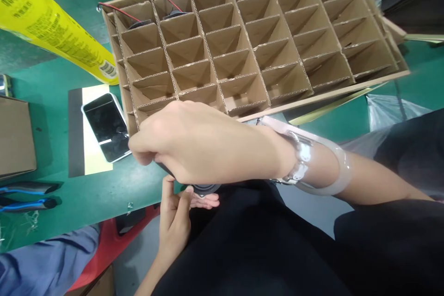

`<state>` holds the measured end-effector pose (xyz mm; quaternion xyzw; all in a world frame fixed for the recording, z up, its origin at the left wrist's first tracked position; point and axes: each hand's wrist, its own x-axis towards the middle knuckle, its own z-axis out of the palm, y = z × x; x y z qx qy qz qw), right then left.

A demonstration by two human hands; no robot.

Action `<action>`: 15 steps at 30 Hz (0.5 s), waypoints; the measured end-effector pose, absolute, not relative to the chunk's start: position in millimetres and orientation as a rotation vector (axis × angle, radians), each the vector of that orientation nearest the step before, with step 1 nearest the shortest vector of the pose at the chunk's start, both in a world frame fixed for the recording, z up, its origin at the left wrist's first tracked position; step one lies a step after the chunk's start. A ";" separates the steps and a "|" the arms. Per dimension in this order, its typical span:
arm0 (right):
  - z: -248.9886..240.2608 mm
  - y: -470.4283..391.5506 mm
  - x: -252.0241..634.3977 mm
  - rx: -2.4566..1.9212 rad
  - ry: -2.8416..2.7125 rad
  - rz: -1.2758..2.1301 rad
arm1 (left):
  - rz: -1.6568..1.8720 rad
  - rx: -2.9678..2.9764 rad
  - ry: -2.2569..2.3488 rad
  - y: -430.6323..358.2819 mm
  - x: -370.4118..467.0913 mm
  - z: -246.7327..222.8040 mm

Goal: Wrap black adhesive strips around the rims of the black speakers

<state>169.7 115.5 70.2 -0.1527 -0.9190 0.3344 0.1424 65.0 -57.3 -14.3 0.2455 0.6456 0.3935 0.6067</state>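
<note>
My right hand (208,141) reaches in from the right, its fingers curled around a thin dark item (164,169) that is mostly hidden. Below it, my left hand (176,212) holds a round black part (205,189), partly covered by my right hand and resting against the fingers. The thumb and a finger of my left hand come close to the dark item. Just beyond my right hand stands a divided cardboard box (258,48). Two of its far-left compartments hold black round parts (140,24) with red wires.
A white-edged phone (107,127) lies on yellow and black sheets left of the box. A yellow cylinder (58,27) is at upper left. Blue-black pliers (29,196) and a carton (15,136) sit farther left. A person's blue sleeve (52,259) shows by a red chair (114,245).
</note>
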 end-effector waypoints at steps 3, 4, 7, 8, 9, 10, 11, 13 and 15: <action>69.8 112.8 168.9 -0.414 -2.656 0.951 | 0.895 0.581 1.533 -59.3 70.5 -14.3; 70.0 112.0 168.6 -0.408 -2.662 0.946 | 0.871 0.611 1.536 -58.9 68.6 -13.1; 72.3 109.7 167.7 -0.343 -2.699 0.953 | 0.720 0.797 1.552 -52.6 49.9 -5.8; 73.6 108.9 167.3 -0.313 -2.719 0.963 | 0.660 0.875 1.562 -48.4 40.5 -2.7; 75.2 108.2 166.8 -0.281 -2.740 0.971 | 0.605 0.949 1.576 -43.2 30.6 0.4; 76.8 107.4 166.2 -0.250 -2.759 0.971 | 0.559 1.013 1.590 -37.1 20.7 3.2; 78.3 106.6 165.4 -0.227 -2.784 0.952 | 0.521 1.066 1.602 -30.2 11.6 5.2; 79.9 105.1 163.3 -0.209 -2.855 0.872 | 0.458 1.135 1.599 -15.2 -3.3 6.4; 79.1 104.2 161.2 -0.193 -2.893 0.803 | 0.416 1.165 1.561 -0.9 -12.7 2.9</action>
